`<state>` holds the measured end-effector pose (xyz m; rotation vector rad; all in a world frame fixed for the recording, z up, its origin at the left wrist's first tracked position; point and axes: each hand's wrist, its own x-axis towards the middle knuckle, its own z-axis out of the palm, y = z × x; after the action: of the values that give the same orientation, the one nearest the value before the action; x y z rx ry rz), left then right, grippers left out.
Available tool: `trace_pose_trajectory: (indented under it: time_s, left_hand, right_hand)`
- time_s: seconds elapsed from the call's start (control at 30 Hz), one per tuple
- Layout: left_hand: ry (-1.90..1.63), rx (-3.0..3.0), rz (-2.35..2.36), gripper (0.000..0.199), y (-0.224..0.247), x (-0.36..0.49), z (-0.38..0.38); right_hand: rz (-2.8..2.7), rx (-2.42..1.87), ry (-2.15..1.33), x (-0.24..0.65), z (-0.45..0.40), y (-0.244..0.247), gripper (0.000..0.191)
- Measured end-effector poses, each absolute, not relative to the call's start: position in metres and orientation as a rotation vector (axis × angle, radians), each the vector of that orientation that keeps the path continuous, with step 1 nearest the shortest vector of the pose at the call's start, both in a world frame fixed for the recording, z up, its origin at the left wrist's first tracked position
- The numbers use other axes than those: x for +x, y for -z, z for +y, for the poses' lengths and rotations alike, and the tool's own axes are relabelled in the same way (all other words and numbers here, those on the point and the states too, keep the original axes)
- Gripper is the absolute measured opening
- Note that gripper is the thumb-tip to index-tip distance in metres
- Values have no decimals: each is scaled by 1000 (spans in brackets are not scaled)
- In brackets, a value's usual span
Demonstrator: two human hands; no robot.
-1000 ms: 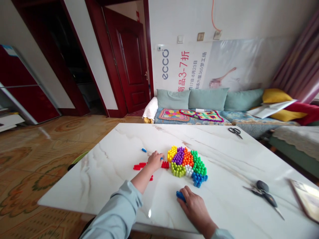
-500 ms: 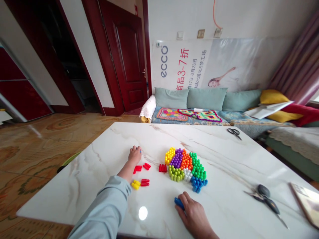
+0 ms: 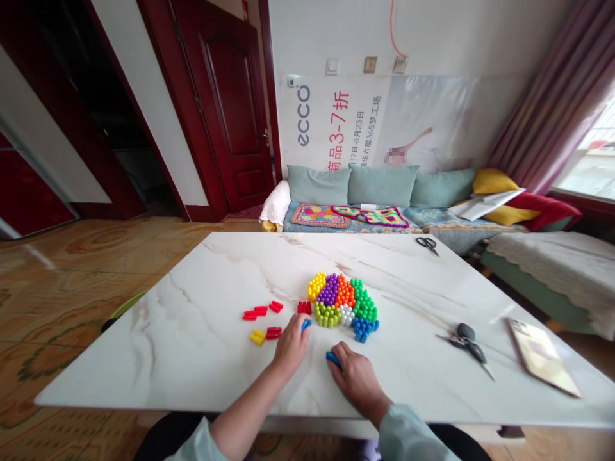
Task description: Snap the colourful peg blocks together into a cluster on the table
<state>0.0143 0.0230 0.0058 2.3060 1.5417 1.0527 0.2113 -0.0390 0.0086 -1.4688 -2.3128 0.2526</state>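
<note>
Between the fingers of my left hand (image 3: 292, 342) is a small blue peg (image 3: 306, 324), held above the table just in front of the grouped pieces. My right hand (image 3: 354, 373) rests near the front of the table, closed around another blue piece (image 3: 333, 360). Ahead of both hands stand small plastic pegs sorted by colour: yellow (image 3: 317, 285), purple (image 3: 329, 289), orange (image 3: 344, 291), green (image 3: 365, 301), lime (image 3: 328, 314), white (image 3: 346, 314) and blue (image 3: 366, 328). Red pegs (image 3: 304, 308) lie beside the lime ones. More red pegs (image 3: 255, 313) and a few yellow pegs (image 3: 257, 337) lie further left.
The pieces lie on a white marble-patterned table (image 3: 192, 320). Black scissors (image 3: 427, 244) lie at its far right. Keys with a black fob (image 3: 467, 346) and a gold phone (image 3: 542, 355) are on the right side. A sofa with green cushions (image 3: 383, 187) stands behind.
My left hand has come back from the far left to the middle, bringing a blue peg close to my right hand. The whole view has shifted a little.
</note>
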Motion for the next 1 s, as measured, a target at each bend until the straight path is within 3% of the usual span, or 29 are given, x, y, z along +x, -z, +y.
trace_pose_trajectory:
  time_s: [0.13, 0.33, 0.57, 0.83, 1.0]
  left_hand:
    - [-1140, 2175, 1605, 17, 20, 40, -12]
    - [-1048, 2296, 1626, 13, 15, 43, -12]
    - [-1034, 2295, 1664, 12, 17, 45, -12]
    - [-1007, 2276, 1662, 11, 15, 45, -12]
    - [-1000, 2278, 1657, 11, 15, 44, -11]
  right_hand:
    - [-2264, -1454, -254, 211, -38, -5, 17]
    - [-2135, -1319, -285, 216, -43, -12, 16]
    - [-1533, -1540, -17, 268, -46, -26, 28]
    - [-1341, -1635, -400, 307, -28, -10, 30]
    - [-1459, -1620, -308, 303, -15, 2, 32]
